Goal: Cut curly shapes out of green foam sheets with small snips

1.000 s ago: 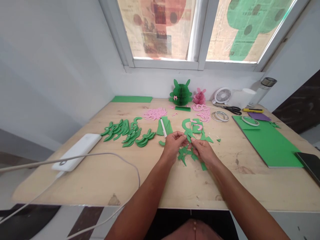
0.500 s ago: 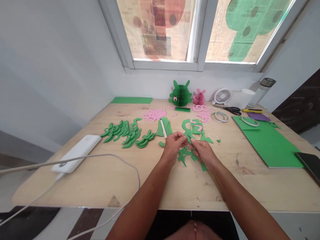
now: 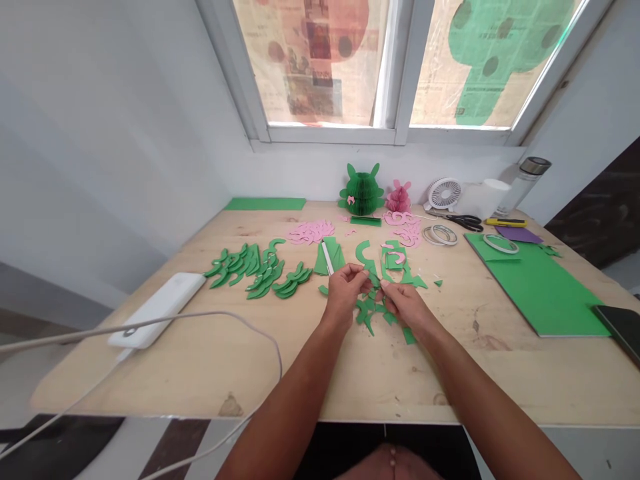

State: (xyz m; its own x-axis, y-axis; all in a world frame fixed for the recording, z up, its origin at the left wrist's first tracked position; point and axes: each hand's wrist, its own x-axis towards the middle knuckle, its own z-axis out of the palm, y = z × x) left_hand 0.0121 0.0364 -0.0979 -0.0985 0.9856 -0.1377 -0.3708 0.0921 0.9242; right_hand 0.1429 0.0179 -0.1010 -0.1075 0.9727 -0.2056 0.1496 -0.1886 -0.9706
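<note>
Both hands are held close together over the middle of the table. My left hand (image 3: pixel 349 290) pinches a curved green paper piece (image 3: pixel 367 252), whose hooked end shows above the fingers. Closed in a pinch at that piece's lower right edge is my right hand (image 3: pixel 406 305); its fingertips hide part of the paper. Several green paper scraps (image 3: pixel 367 307) lie beneath and between the hands. Just beyond my left hand, a white pen or slim knife (image 3: pixel 327 257) rests on a green paper sheet (image 3: pixel 339 248). Pink and green cut pieces (image 3: pixel 396 257) lie beyond my right hand.
Piles of green cutouts (image 3: pixel 265 273) and pink cutouts (image 3: pixel 311 231) are to the left. A white power bank (image 3: pixel 157 310) trails a cable. Scissors (image 3: pixel 465 221), tape rolls (image 3: pixel 440 234), a green sheet (image 3: pixel 545 293) and a phone (image 3: pixel 619 327) are rightward. Paper honeycomb figures (image 3: pixel 362 192) stand behind.
The curved green piece has shifted left with its hooked end turned, uncovering more of the pink and green pieces behind. My right fingertips have moved slightly along its edge.
</note>
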